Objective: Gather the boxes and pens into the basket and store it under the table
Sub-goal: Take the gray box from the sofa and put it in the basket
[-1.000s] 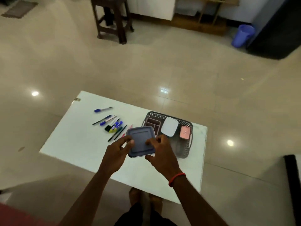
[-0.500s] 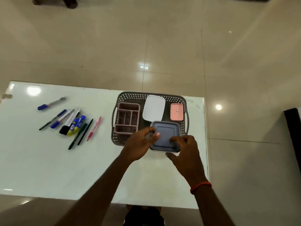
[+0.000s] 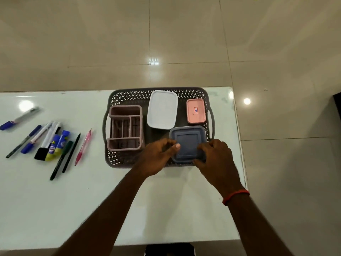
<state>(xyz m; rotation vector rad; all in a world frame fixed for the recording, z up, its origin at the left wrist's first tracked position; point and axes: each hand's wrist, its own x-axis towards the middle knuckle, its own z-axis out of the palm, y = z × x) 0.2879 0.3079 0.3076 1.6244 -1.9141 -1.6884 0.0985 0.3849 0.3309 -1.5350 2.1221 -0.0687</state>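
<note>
A grey perforated basket [image 3: 129, 94] stands on the white table [image 3: 73, 209]. Inside it are a pink divided organiser [image 3: 125, 127], a white box [image 3: 162, 109], a small pink box [image 3: 196, 111] and a grey square box [image 3: 188, 143] at the front right. My left hand [image 3: 156, 157] grips the grey box's left edge with its thumb on the lid. My right hand [image 3: 215, 159] holds its right front corner. Several pens and markers [image 3: 55, 143] lie loose on the table left of the basket, with one blue-capped pen [image 3: 18, 119] apart at the far left.
The table's right edge [image 3: 239, 145] runs close to the basket's right handle. Glossy beige floor tiles [image 3: 166, 43] surround the table. A dark object [image 3: 337, 108] shows at the right border.
Both hands have carried the grey box to the right, from above the table into the basket's front right corner. The camera has tilted down and come closer.
</note>
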